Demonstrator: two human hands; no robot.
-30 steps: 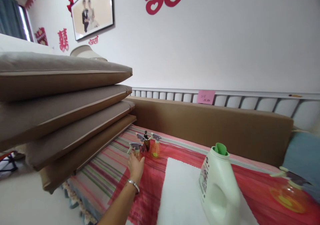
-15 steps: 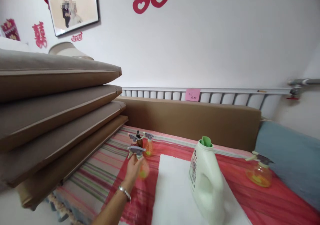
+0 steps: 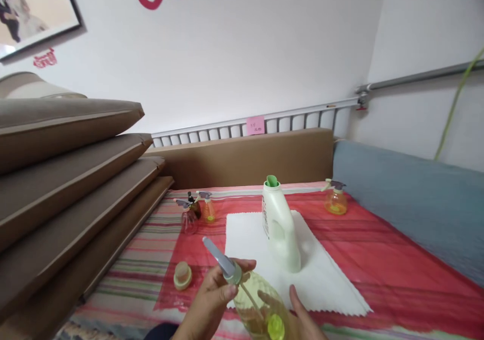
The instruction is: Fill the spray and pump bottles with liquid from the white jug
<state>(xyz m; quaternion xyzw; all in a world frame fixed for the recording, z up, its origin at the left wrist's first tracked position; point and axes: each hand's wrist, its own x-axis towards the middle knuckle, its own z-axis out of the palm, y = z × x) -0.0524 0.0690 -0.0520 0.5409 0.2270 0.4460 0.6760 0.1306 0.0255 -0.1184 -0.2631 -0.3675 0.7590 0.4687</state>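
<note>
Close in front of me, a clear yellowish spray bottle with a grey trigger head is tilted between both hands. The fingers and thumb of my left hand are closed around its neck, just below the head. My right hand supports the body from the right, its fingers showing through the clear wall behind. Some yellow liquid shows low in the bottle, around a bright yellow spot. Beyond it, a pale green jug with a green spout stands on a white cloth. A beige cap lies left of my left hand.
A pinkish spray bottle, a dark bottle and an orange-tinted spray bottle cluster at the back left. Another spray bottle stands at the right. Stacked cushions rise on the left; a blue-grey cushion borders the right.
The held spray bottle has come from the back left to close in front of me. My right hand has appeared on its body. The view has swung to the right.
</note>
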